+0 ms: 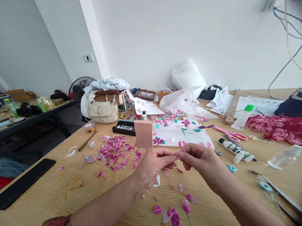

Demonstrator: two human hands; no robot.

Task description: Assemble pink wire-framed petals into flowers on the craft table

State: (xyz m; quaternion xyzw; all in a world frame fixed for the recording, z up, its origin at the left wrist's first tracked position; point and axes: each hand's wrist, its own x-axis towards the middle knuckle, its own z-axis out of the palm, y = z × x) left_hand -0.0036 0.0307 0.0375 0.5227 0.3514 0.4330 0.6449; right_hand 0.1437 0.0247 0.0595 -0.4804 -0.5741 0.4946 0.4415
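My left hand [156, 162] and my right hand [199, 157] meet fingertip to fingertip above the middle of the table. Both pinch a small pink petal [176, 155], mostly covered by the fingers. Below them, loose magenta and pale pink petals [175, 219], some on thin stems, lie on the wood near the front. To the left of my hands spreads a heap of pink petals [114, 148]. Just behind my left hand a wooden block [144, 134] stands upright. Past my fingers lies a white sheet [171, 134] with pink flowers and teal leaves on it.
Pink-handled scissors [232, 133], a glue tube [236, 149], a clear spray bottle [285, 157] and metal tweezers [283, 191] lie at right. Red and pink fabric flowers [278, 128] heap farther right. A black phone [23, 182] lies at left. A beige bag [103, 112] stands behind.
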